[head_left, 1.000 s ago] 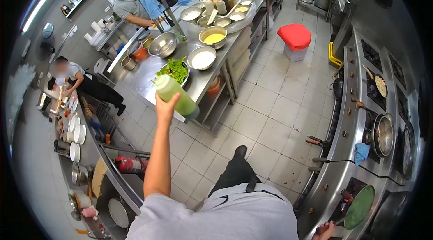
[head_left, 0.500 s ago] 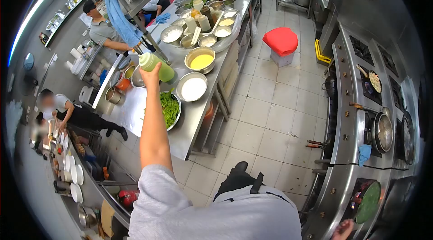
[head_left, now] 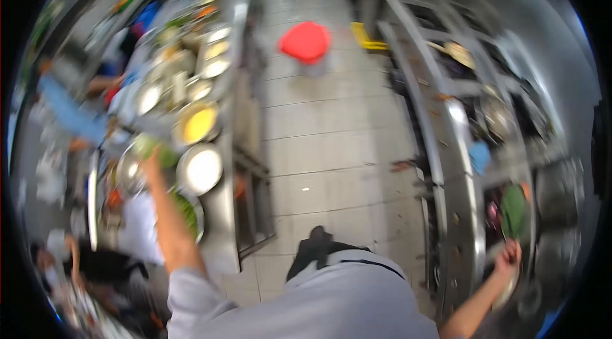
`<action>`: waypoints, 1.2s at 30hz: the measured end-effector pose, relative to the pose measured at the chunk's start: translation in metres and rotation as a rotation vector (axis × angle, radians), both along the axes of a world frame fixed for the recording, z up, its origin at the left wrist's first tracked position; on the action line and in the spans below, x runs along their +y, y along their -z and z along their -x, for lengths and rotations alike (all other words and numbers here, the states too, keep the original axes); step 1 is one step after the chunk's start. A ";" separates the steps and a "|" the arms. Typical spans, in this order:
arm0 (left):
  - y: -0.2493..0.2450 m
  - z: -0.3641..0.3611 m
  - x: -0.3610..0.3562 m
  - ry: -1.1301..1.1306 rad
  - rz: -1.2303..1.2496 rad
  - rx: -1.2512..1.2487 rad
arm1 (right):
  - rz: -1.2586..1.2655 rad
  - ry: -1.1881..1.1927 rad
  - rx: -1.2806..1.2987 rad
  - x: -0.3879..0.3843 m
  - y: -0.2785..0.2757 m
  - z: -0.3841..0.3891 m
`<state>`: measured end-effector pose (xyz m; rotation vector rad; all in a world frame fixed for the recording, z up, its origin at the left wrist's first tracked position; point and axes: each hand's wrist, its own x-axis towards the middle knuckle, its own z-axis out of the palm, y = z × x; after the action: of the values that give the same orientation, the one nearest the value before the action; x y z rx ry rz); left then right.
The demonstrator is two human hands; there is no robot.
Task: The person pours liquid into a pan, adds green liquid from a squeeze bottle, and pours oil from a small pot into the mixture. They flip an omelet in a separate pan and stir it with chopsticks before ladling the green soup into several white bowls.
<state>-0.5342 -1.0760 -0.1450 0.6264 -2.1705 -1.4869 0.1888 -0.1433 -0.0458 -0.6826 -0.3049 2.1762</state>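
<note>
My left hand [head_left: 150, 159] is wrapped round a squeeze bottle [head_left: 164, 155] of green liquid, over the left worktop. Just beside the bottle are a bowl of white contents [head_left: 201, 169] and a bowl of yellow liquid [head_left: 199, 123]. Below my left forearm lies a bowl of green leafy vegetables [head_left: 186, 213], partly covered by the arm. On the right, my right hand [head_left: 508, 259] is at the near edge of a pan on the stove holding a flat green round [head_left: 512, 210]. Its fingers are pinched together; what they grip is blurred.
The stove [head_left: 454, 211] runs along the right, with a pan of pale food [head_left: 460, 53], other pans [head_left: 496, 116] and a blue cloth [head_left: 479, 157]. A red-covered stool [head_left: 306, 42] stands in the tiled aisle [head_left: 325, 148]. Co-workers are at the left.
The view has swung right, so the worktop sits further left and more of my right arm shows. My right hand appears higher in view, still by the green pan. The left still holds the bottle.
</note>
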 end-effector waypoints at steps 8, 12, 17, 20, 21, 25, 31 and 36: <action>-0.054 -0.113 0.197 -0.025 -0.032 0.594 | -0.036 0.022 -0.607 -0.057 -0.001 0.047; -0.024 -0.226 0.383 0.640 -0.193 0.289 | -0.132 -0.037 -0.025 -0.020 0.022 -0.007; 0.066 -0.339 0.477 1.470 0.173 -0.271 | -0.117 0.058 -0.637 -0.048 0.032 0.024; 0.154 -0.358 0.469 1.685 0.240 -0.360 | -0.037 -0.032 -0.463 -0.071 -0.002 0.014; 0.192 -0.359 0.454 1.660 0.118 -0.523 | 0.036 -0.083 -0.277 -0.073 -0.011 0.007; 0.172 -0.377 0.441 1.456 0.285 -0.966 | -0.062 -0.051 0.001 -0.031 0.041 -0.055; 0.162 -0.364 0.408 1.417 0.519 -1.062 | -0.087 -0.098 -0.546 -0.080 0.009 0.010; 0.179 -0.348 0.426 1.285 0.460 -1.091 | -0.023 -0.005 0.086 -0.037 0.037 -0.037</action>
<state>-0.1867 -0.6503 -0.3242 -0.3999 -4.0405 -0.9606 0.2261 -0.1804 -0.0833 -0.5738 -0.2865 2.1969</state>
